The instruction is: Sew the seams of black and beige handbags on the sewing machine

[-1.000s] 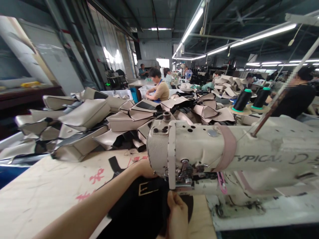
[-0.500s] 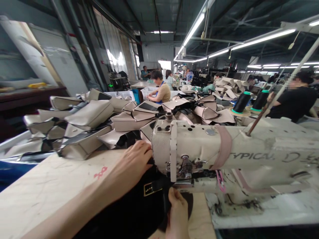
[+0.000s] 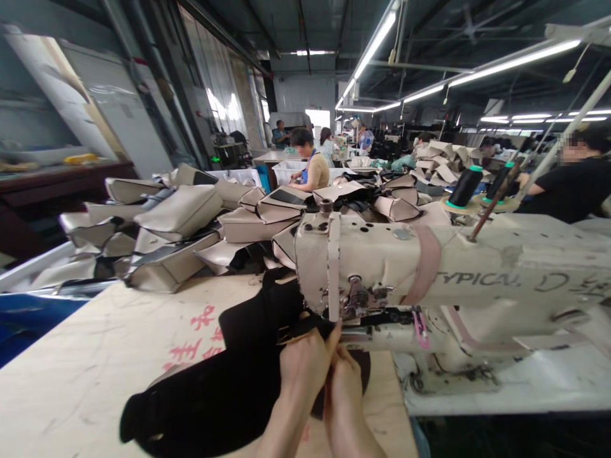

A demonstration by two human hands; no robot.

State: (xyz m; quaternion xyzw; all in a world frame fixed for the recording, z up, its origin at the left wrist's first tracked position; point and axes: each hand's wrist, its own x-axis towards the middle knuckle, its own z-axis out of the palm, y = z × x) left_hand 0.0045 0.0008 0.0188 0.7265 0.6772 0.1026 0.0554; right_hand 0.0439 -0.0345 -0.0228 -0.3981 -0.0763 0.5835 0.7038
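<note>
While strip lights (image 3: 375, 46) run down the ceiling of a big sewing hall, a plywood bench (image 3: 71, 388) w/ red painted characters fills the lower left of the view. An industrial sewing mach. (image 3: 382, 254), its head wrapped in beige material & lettered "TYPICAL", sits at right, w/ black thread cones (image 3: 465, 186) behind it. Heaps of beige & black bag panels (image 3: 181, 213) pile up past the bench's far edge. Two co-workers sit beyond: one in a tan top & blue apron (image 3: 308, 172), one in black at far right (image 3: 568, 191), their hands well apart from the person's own.

The black bag piece (image 3: 205, 375) lies on the bench, its far part running up to the mach. head by the presser foot (image 3: 358, 299). Prob. light & soft: it looks floppy, so it won't hold its shape alone. Best taken by the edge near the foot, both hands close together, since the loose bulk could drag or slide across the bench. Looks matte black w/ a curved outline; what seems a small metal buckle (image 3: 291, 334) sits near the foot, too shadowed to be sure. The left grip (image 3: 303, 370) is closed, fingers pinching the piece's edge just in front of the foot; the right grip (image 3: 346, 389) is closed on the same edge, right beside the left.
</note>
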